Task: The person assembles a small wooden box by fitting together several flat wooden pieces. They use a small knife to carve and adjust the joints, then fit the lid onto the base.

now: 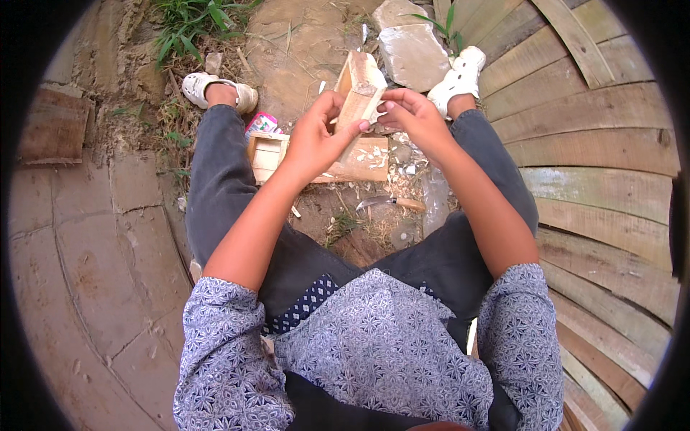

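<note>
Small wooden box held up between the knees, clamped in left hand; right hand fingertips pinched on its edge. Box's underside hidden behind fingers. Knife half-buried among wood chips below.

Person wears blue-white floral shirt w/ short sleeves, dark grey trousers, white perforated clogs; forearms bare.
</note>
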